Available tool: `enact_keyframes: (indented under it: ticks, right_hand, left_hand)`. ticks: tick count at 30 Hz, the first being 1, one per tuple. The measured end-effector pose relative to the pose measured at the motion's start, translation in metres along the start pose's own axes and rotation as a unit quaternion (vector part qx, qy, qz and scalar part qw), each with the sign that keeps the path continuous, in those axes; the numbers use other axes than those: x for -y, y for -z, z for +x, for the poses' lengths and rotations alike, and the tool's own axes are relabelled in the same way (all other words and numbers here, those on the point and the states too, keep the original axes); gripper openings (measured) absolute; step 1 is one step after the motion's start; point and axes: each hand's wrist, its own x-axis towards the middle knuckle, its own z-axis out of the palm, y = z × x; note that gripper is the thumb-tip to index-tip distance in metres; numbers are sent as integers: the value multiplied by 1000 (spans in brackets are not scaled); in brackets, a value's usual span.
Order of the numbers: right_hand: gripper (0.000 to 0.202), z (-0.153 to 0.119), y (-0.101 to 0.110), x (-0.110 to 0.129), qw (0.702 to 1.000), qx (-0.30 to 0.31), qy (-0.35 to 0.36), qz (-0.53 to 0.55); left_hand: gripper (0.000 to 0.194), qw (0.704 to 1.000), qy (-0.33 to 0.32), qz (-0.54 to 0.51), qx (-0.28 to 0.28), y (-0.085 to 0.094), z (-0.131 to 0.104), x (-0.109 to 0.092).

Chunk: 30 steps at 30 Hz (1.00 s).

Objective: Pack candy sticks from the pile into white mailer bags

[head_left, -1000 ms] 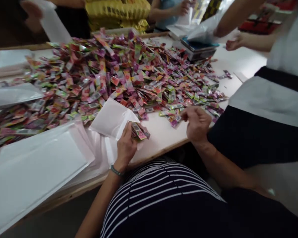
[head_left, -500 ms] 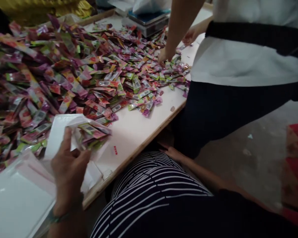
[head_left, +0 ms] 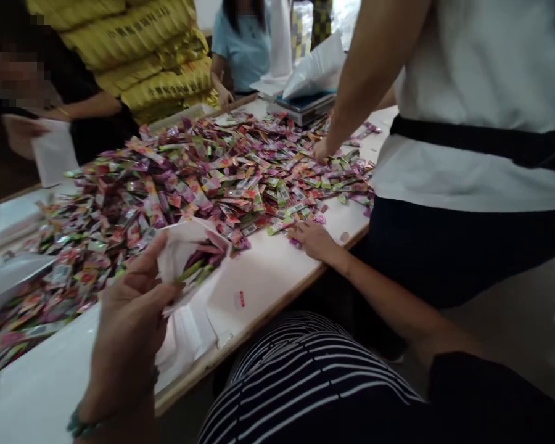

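Note:
My left hand point(head_left: 132, 311) grips a white plastic bag point(head_left: 169, 253) by its near side. The bag's mouth is open to the right, with several small colourful sachets point(head_left: 198, 262) showing inside. At the near edge of a large heap of similar sachets point(head_left: 180, 166), my right hand point(head_left: 317, 240) reaches down with its fingers stretched out over a few of them. Its fingertips touch the sachets and are partly hidden. More white bags point(head_left: 185, 333) lie flat under and beside my left hand.
The heap spreads across a white table point(head_left: 268, 259) with a wooden edge. A co-worker in white point(head_left: 467, 111) stands close on the right, one hand point(head_left: 321, 150) in the heap. Others stand across the table. A scale point(head_left: 303, 108) bearing a white bag and yellow sacks point(head_left: 152, 55) are behind.
My right hand has risen from beside my lap to the heap's near edge. My left hand has turned the bag, whose mouth now gapes wider. The view has tilted up.

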Motion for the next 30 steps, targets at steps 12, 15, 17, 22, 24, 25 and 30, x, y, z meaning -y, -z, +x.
enact_keyframes:
  ticks: [12,15,17,22,24,25,30]
  right_hand:
    - [15,44,52,43,958,-215,21,187]
    - [5,37,116,83,883,-340,135,292]
    - [8,36,149,109,867,-337,241,277]
    - [26,57,160,154,882,-154,434,102]
    - [28,66,157,165,882,-129,449,60]
    - [28,69,158,170,887,-125,441,50]
    - [24,75,164,184,900,30,435,0]
  left_hand:
    - [86,994,-4,89,66,21,12,29]
    - [85,990,-13,113,79,20,14,23]
    - [84,987,-17,126,101,18,13,20]
    - [80,986,-25,74,150,16,8,11]
    - [73,985,-44,51,158,18,6,8]
    - [68,985,-52,38,160,19,6,7]
    - [64,985,2,-74,159,25,7,5]
